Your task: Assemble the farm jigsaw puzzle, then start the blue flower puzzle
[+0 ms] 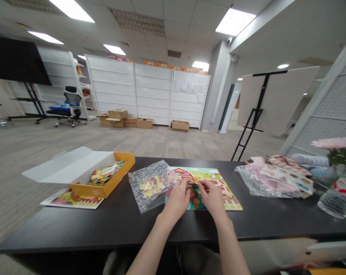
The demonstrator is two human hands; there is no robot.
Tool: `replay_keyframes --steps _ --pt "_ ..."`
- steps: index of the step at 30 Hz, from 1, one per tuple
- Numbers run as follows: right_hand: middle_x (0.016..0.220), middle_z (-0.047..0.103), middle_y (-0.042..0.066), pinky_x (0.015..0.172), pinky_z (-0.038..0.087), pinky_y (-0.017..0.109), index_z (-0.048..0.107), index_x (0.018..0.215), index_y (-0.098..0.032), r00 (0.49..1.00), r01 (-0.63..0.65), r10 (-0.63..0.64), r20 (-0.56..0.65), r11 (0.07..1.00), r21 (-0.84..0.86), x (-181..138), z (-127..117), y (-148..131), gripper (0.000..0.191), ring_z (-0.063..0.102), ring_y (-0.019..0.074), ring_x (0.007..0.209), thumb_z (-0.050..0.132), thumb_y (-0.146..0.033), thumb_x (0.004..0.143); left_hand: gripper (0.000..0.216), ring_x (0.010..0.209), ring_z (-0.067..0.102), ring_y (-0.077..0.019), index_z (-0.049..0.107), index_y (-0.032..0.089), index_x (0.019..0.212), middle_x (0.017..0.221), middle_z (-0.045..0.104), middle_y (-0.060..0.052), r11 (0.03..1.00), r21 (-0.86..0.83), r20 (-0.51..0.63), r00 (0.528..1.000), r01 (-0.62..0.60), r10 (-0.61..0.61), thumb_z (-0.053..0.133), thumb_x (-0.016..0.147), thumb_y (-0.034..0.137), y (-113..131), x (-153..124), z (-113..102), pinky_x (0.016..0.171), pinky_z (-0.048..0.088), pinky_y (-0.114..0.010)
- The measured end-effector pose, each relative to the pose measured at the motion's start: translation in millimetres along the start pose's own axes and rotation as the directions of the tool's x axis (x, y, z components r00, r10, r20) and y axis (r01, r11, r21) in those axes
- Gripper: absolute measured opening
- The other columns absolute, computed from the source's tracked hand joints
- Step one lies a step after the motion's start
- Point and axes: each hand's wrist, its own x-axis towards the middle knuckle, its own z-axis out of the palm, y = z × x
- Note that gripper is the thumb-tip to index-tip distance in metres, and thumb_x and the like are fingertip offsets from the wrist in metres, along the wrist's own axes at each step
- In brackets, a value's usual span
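Your left hand and right hand pinch small dark piece above colourful rectangular farm-picture board, nearer black tabletop's far edge. Loosened pinch could drop piece; left hand could snag clear plastic bag.

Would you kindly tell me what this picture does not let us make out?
In the head view:
Small piece between the left hand and right hand: too small, partly covered by both.
Picture board: partly hidden by both hands.
Pink flower: cut off by the right edge.
Black screen: cut off by the left edge.
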Motion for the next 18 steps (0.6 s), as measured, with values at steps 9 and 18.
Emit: replay_keyframes --steps 9,18 --pt "0.091 0.077 0.011 0.079 0.054 0.037 0.07 0.086 -0.019 1.0 0.011 -0.011 -0.008 0.996 0.093 2.1 -1.9 -5.7 0.031 0.071 0.0256 0.083 0.054 -0.045 0.088 0.046 0.12 0.06 -0.0202 0.052 0.021 0.127 0.13 0.059 -0.01 0.998 -0.053 -0.011 0.999 -0.043 0.042 0.045 0.086 0.002 1.5 -1.0 -4.2 0.109 0.046 -0.038" --pt "0.09 0.078 0.013 0.078 0.057 0.038 0.073 0.089 -0.018 0.993 -0.091 0.102 -0.054 0.981 0.173 3.2 -3.1 -2.4 0.034 0.073 0.0267 0.081 0.058 -0.048 0.083 0.046 0.127 0.055 -0.0209 0.052 0.02 0.127 0.134 0.057 -0.011 0.998 -0.053 -0.003 0.999 -0.041 0.041 0.044 0.086 0.001 5.1 -1.2 -8.6 0.114 0.041 -0.039"
